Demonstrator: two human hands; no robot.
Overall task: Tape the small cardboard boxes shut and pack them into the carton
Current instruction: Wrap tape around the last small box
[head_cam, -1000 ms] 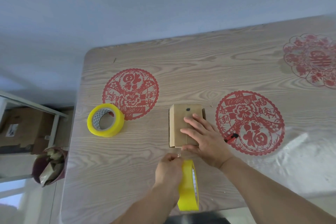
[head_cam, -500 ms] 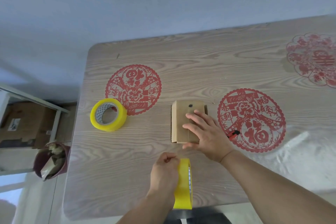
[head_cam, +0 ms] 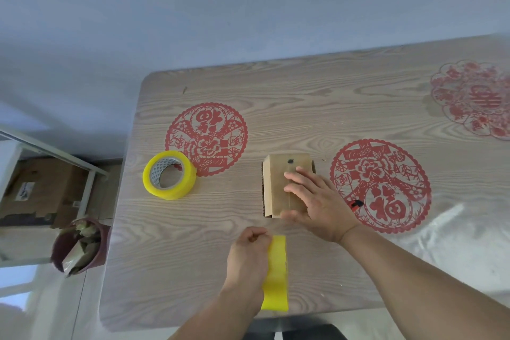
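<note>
A small cardboard box [head_cam: 276,174] lies flat at the middle of the wooden table [head_cam: 331,91], with a dark spot near its far end. My right hand [head_cam: 314,201] rests on its top with the fingers spread and straight, pressing it down. My left hand [head_cam: 249,254] grips a yellow tape roll [head_cam: 276,273] held on edge just in front of the box. A thin strip of clear tape seems to run from the roll towards the box's near end. A second yellow tape roll [head_cam: 169,175] lies flat to the left.
Red paper-cut decals [head_cam: 206,138] mark the tabletop, one [head_cam: 380,185] right of the box, one [head_cam: 474,99] at the far right. A small red and black object [head_cam: 355,204] lies by my right wrist. A cardboard carton [head_cam: 41,188] under a white rack and a pot [head_cam: 80,246] stand on the floor left.
My left hand has drawn the tape roll back towards me, away from the box. My right hand stays pressed on the box top.
</note>
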